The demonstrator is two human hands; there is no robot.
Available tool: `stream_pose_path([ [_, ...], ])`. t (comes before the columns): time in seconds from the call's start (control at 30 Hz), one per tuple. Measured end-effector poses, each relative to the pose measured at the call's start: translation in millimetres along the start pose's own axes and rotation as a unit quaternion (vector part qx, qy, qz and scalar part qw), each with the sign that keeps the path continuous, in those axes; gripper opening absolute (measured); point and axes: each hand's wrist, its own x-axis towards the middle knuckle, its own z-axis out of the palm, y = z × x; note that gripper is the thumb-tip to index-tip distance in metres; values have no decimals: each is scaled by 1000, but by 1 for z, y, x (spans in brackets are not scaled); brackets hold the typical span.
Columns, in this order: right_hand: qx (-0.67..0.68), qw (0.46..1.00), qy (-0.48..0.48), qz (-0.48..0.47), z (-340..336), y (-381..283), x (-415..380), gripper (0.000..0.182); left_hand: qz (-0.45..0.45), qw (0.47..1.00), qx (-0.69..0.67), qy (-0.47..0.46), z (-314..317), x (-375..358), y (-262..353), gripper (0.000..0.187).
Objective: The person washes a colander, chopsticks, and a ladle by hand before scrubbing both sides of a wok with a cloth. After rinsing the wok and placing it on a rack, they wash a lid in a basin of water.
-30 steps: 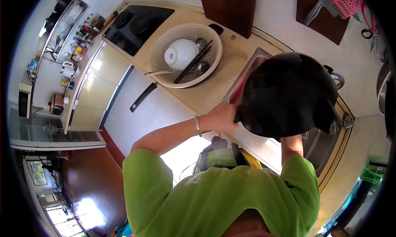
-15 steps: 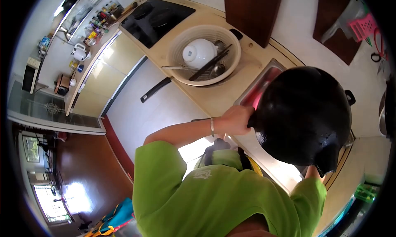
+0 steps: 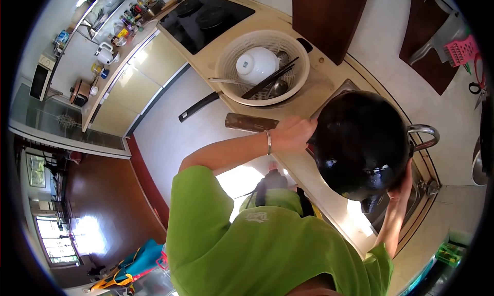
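A large black wok (image 3: 360,146) is held tilted over the sink, its dark, wet-looking rounded surface towards me. My left hand (image 3: 293,134) is closed where the brown wooden handle (image 3: 249,122) meets the wok; the handle's end sticks out beyond my fist. At the lower right, my right hand (image 3: 402,185) grips the wok's edge, with some fingers hidden behind it. A metal loop handle (image 3: 426,136) juts from the wok's right side. Beneath it, part of the steel sink (image 3: 378,221) shows.
A cream basin (image 3: 303,85) on the counter holds a white bowl (image 3: 257,64), dark chopsticks (image 3: 270,80) and a ladle (image 3: 279,87). A black pan handle (image 3: 198,106) overhangs the counter edge. The cooktop (image 3: 206,20) lies further back. The tap (image 3: 431,187) is right of the wok.
The wok has turned, so its wooden handle now points left and the metal loop shows at right. My right hand has come more into view at the wok's edge.
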Motion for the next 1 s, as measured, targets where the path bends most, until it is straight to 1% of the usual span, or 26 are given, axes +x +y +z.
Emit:
stream_pose_path([
  [0.07,18,1000,15,-4,0,12,1,45,-48,995,40,-82,-19,4,-3,33],
  [0.1,27,999,25,-18,8,19,0,44,-44,995,40,-85,-23,5,-12,33],
  [0.17,35,998,25,-37,9,36,12,44,43,995,86,0,-35,10,-35,33],
  [0.2,40,998,22,-53,23,44,13,43,50,995,86,-2,-42,11,-45,33],
  [0.23,77,995,9,-62,49,54,11,42,65,992,108,20,-52,12,-57,33],
  [0.27,64,995,-33,-68,44,65,23,47,81,987,131,42,-63,15,-69,32],
  [0.33,25,993,25,-112,66,87,36,46,86,984,153,19,-83,19,-99,31],
  [0.37,17,994,26,-106,75,99,43,46,85,981,175,0,-92,20,-115,30],
  [0.4,9,994,25,-102,86,109,49,45,100,980,172,13,-100,21,-131,28],
  [0.43,-15,993,1,-118,104,121,53,44,99,978,185,3,-108,22,-150,28],
  [0.47,-92,990,24,-108,119,132,58,50,99,975,197,-7,-113,23,-170,28],
  [0.5,-117,989,45,-81,132,142,64,54,111,974,197,-9,-119,25,-187,28],
  [0.53,-141,986,68,-50,142,153,70,58,104,973,206,-18,-124,25,-203,30],
  [0.57,-172,980,94,-19,151,162,78,60,97,971,215,-24,-129,26,-220,32],
  [0.6,-201,972,121,13,158,172,87,62,109,970,214,-27,-131,28,-239,32],
  [0.63,-176,978,104,-44,164,186,99,60,101,969,222,-32,-129,28,-257,34],
  [0.67,-197,972,118,-56,169,197,106,60,94,968,232,-37,-129,30,-273,36],
  [0.73,-258,956,134,-47,187,205,109,60,107,966,233,-47,-132,34,-293,37],
  [0.77,-252,955,147,-53,194,210,111,60,104,965,236,-51,-133,37,-302,38],
  [0.83,-296,936,177,-66,205,220,115,61,120,963,234,-52,-130,43,-321,39],
  [0.87,-292,935,190,-68,211,224,116,61,123,963,233,-50,-129,45,-327,39],
  [0.93,-326,922,204,-43,219,228,114,63,142,962,227,-51,-129,50,-339,40],
  [0.97,-340,920,192,-38,216,232,116,63,148,962,225,-51,-128,52,-343,41],
  [1.0,-335,919,207,-35,216,234,114,63,160,961,218,-60,-125,52,-346,41],
])
